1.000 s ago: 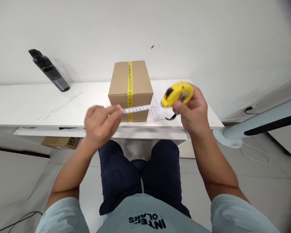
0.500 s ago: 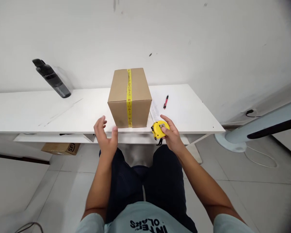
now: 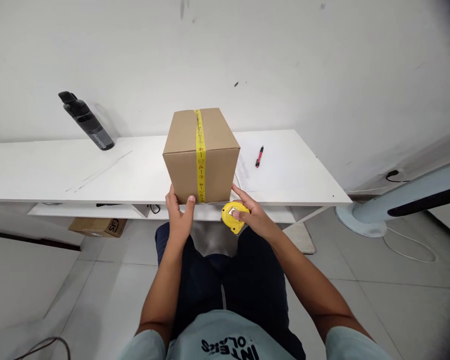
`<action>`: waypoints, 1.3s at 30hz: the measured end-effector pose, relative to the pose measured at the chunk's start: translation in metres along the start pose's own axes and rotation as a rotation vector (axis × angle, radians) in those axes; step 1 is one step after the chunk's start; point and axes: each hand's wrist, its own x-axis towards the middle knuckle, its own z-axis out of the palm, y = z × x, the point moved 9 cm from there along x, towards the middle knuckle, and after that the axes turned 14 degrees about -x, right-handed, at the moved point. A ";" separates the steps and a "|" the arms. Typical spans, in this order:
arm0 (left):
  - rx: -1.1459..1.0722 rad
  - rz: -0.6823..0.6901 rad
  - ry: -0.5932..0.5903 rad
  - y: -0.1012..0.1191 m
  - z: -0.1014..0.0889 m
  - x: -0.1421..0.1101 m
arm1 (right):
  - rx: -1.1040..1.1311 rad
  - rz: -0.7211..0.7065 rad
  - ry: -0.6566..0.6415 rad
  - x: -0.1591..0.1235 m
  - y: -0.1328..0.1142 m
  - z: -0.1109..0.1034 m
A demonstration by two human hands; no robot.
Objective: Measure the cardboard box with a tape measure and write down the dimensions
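Observation:
A closed cardboard box [image 3: 185, 172] with a strip of yellow printed tape down its middle is at the front edge of the white table [image 3: 142, 172]. My left hand [image 3: 179, 215] grips its lower left front corner, thumb on the front face and fingers along the side. In my right hand [image 3: 255, 216] is a yellow tape measure [image 3: 230, 212], the thumb over its metal clip. That hand's forefinger reaches to the box's lower right corner. No blade is seen drawn out of the tape measure.
Right of the box lie a sheet of paper [image 3: 249, 172] with writing and a red-and-black pen [image 3: 260, 156]. A black bottle [image 3: 88, 122] stands at the left by the wall. Below are a shelf [image 3: 86, 210] and another carton [image 3: 97, 227].
Both hands have moved inward to the box; the left has closed on its corner. The tape measure has come left and down with my right hand. The box sits slightly nearer the front edge.

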 end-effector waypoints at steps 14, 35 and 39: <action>0.360 0.719 -0.113 0.125 0.027 -0.007 | 0.221 0.207 -0.071 -0.010 0.050 0.037; 0.354 0.811 -0.524 0.169 0.024 -0.051 | 0.247 -0.247 0.137 -0.031 -0.070 0.028; 0.442 0.952 -0.498 0.170 0.016 -0.031 | 0.172 -0.354 0.166 -0.031 -0.091 0.027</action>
